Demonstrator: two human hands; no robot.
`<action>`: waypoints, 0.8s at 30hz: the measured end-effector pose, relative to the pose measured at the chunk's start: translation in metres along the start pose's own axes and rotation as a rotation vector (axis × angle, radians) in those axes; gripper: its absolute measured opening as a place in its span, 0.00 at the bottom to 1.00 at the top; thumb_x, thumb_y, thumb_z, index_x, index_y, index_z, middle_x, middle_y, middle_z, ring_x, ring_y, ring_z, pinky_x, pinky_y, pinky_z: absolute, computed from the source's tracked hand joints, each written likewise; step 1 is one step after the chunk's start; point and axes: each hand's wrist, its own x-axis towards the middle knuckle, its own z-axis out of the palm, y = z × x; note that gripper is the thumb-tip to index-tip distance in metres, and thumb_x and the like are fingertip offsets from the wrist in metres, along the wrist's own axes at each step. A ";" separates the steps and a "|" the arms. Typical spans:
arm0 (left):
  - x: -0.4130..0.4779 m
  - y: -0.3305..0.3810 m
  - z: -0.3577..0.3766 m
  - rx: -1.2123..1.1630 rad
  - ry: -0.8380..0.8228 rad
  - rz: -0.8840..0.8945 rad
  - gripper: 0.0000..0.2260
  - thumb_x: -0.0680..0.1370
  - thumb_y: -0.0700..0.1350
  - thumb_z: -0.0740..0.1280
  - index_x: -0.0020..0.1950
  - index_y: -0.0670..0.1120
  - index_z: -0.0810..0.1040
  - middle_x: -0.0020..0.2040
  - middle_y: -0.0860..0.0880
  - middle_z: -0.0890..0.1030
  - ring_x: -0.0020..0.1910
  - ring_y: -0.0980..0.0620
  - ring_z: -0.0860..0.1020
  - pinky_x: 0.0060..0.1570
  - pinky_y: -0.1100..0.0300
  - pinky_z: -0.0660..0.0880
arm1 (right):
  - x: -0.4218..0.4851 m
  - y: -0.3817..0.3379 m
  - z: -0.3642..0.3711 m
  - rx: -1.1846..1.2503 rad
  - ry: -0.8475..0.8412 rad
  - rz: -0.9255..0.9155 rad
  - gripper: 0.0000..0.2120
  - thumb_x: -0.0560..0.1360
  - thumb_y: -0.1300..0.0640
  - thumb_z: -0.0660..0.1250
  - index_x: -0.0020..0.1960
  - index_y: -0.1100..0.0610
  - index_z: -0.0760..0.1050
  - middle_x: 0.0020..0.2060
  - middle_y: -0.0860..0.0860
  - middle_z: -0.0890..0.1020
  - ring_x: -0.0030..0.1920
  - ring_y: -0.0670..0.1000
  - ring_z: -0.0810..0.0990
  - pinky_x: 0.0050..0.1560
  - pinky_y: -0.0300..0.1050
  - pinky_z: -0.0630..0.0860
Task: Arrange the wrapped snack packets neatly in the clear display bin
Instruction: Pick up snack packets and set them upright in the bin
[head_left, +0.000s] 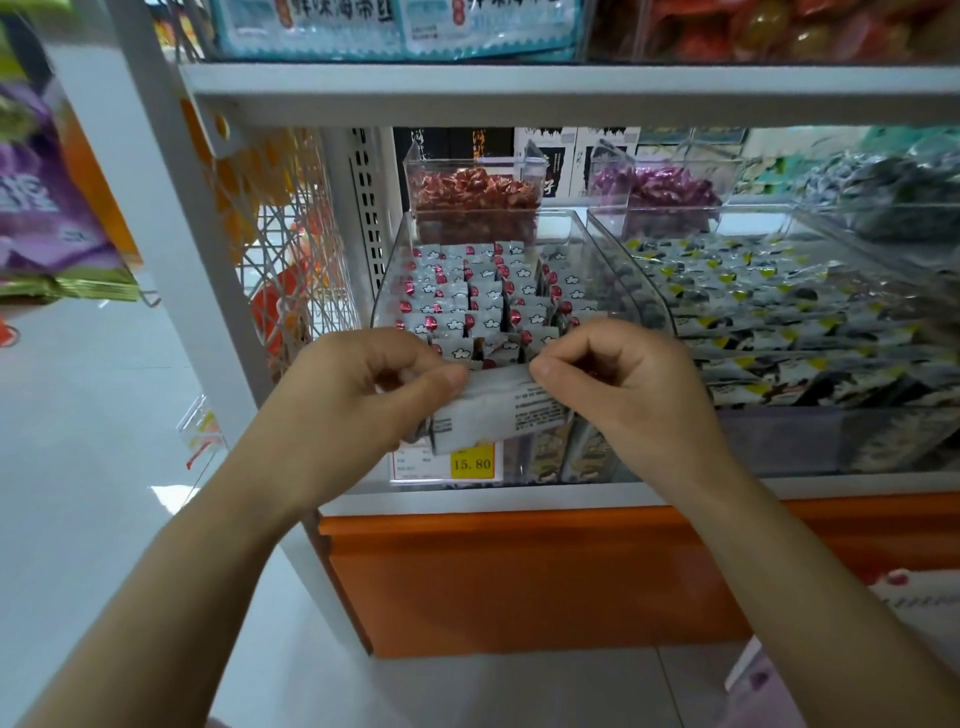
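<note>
A clear display bin (387, 280) on the shelf holds several rows of small white wrapped snack packets (457, 296) with red and cloud prints, standing on edge. At the bin's front edge both hands hold a stack of the same white packets (498, 410), printed backs facing me. My left hand (358, 395) grips the stack's left end, thumb on its top. My right hand (618, 384) pinches the right end with curled fingers. The lower front rows are hidden behind my hands.
A second clear bin (810, 312) of black, white and yellow packets sits to the right. Small bins of red candies (475, 192) and purple candies (665, 189) stand behind. A yellow price tag (471, 462) reads 15.80. A shelf board (519, 91) overhangs above; an orange base (519, 577) lies below.
</note>
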 end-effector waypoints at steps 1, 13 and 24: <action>0.000 -0.001 -0.001 0.007 -0.016 0.001 0.14 0.69 0.56 0.64 0.37 0.47 0.82 0.31 0.51 0.80 0.27 0.58 0.76 0.28 0.66 0.73 | 0.000 0.000 0.000 0.008 -0.006 0.006 0.04 0.73 0.61 0.69 0.39 0.56 0.79 0.34 0.46 0.81 0.36 0.43 0.79 0.38 0.36 0.77; 0.000 -0.004 -0.007 -0.019 -0.039 0.023 0.15 0.66 0.60 0.64 0.45 0.54 0.81 0.39 0.54 0.82 0.39 0.59 0.79 0.36 0.70 0.74 | -0.002 0.003 0.006 0.010 0.080 0.007 0.06 0.73 0.59 0.69 0.38 0.53 0.80 0.31 0.43 0.81 0.33 0.41 0.78 0.35 0.30 0.72; 0.001 -0.008 -0.006 -0.044 -0.079 0.040 0.11 0.68 0.52 0.66 0.49 0.59 0.78 0.45 0.56 0.81 0.46 0.58 0.78 0.44 0.64 0.77 | 0.009 0.000 -0.018 0.112 -0.181 0.133 0.08 0.72 0.63 0.67 0.39 0.52 0.80 0.33 0.40 0.83 0.35 0.38 0.81 0.32 0.29 0.74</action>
